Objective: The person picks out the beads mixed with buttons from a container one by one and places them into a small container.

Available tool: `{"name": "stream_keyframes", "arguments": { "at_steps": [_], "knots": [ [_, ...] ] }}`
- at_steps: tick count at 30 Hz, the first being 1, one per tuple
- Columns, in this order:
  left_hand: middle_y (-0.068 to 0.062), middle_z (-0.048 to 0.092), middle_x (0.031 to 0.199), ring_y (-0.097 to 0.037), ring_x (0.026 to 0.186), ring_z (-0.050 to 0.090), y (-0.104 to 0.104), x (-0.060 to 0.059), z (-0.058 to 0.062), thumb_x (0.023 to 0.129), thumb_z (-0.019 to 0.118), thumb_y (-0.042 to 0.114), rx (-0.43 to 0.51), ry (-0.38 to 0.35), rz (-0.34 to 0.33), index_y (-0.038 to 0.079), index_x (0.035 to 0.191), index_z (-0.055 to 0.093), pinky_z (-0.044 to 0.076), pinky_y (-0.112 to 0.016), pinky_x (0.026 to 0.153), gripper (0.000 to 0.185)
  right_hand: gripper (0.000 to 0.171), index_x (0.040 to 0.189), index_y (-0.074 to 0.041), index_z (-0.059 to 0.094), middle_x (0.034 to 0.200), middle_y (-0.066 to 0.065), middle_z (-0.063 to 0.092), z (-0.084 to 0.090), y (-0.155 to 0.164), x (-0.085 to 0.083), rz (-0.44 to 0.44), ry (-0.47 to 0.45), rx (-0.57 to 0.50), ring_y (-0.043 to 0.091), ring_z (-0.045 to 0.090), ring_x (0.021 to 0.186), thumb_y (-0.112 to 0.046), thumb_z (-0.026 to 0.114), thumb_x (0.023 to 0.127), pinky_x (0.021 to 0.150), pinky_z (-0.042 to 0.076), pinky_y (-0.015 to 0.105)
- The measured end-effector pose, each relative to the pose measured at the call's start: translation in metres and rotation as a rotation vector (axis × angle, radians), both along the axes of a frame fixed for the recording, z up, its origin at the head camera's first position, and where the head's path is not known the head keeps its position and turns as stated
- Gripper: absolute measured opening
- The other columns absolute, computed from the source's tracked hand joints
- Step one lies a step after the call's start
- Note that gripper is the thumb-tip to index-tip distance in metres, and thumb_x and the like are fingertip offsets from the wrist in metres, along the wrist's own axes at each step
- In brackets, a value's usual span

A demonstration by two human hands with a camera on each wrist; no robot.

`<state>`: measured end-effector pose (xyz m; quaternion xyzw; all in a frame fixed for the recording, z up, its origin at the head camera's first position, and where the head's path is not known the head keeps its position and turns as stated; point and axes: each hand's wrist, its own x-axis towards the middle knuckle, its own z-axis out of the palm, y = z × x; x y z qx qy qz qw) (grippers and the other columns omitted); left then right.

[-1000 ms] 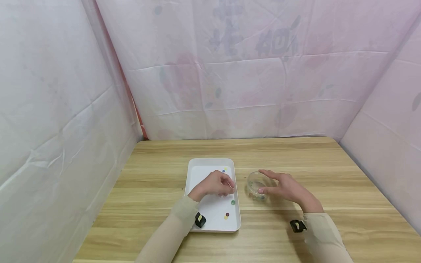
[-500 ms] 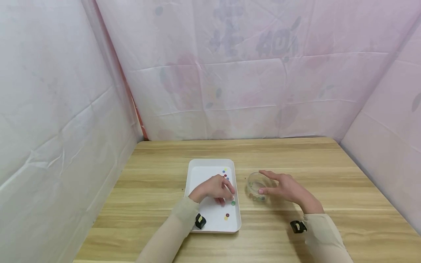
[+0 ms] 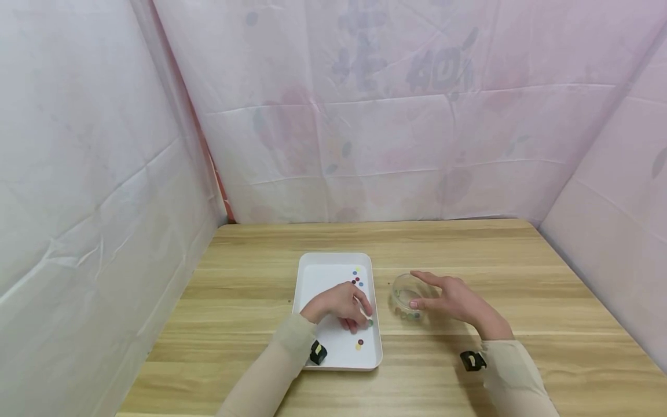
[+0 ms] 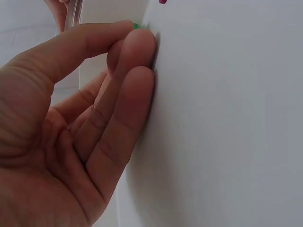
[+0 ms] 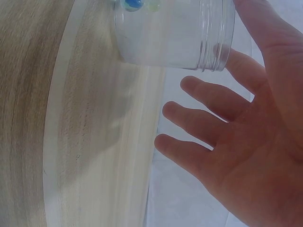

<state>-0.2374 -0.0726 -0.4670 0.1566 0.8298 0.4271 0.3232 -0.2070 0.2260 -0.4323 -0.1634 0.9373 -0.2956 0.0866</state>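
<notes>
My left hand [image 3: 345, 302] reaches down into the white tray [image 3: 308, 272]. Its thumb and forefinger close around a small round green piece [image 3: 370, 323] by the tray's right wall. In the left wrist view only a sliver of that green piece [image 4: 136, 26] shows behind the fingertips; the other fingertips rest on the tray floor. My right hand [image 3: 458, 300] holds a clear jar [image 5: 165, 35] near its rim between thumb and forefinger, the remaining fingers spread. Several small coloured pieces lie at the jar's bottom, among them a blue one [image 5: 133, 4].
Toward the tray's back right lie several small round pieces in yellow, blue and red, including a blue one [image 3: 361, 284]. A dark red piece [image 3: 361, 342] and a yellow piece [image 3: 358, 347] lie near its front. The wooden table [image 3: 443, 243] is bordered by pale hanging sheets [image 3: 385, 133].
My left hand has moved toward the front of the tray, from near the back pieces to the green piece, uncovering red and blue pieces. The right hand and jar have stayed put.
</notes>
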Motion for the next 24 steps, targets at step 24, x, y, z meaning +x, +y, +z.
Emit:
{"name": "stream_keyframes", "arguments": {
  "at_steps": [24],
  "knots": [
    [-0.01,0.072,0.063,-0.014,0.051,0.066,0.0031,0.002,-0.0007,0.086,0.082,0.001,-0.016,-0.01,0.008,0.014,0.085,0.076,0.054,-0.023,0.048,0.013,0.088,0.157,-0.014,0.05,0.154,0.027,0.053,-0.0028,0.0003,0.0001,-0.001,0.011,-0.001,0.053,0.052,0.139,-0.061,0.078,0.088,0.11,0.045,0.068]
  ]
}}
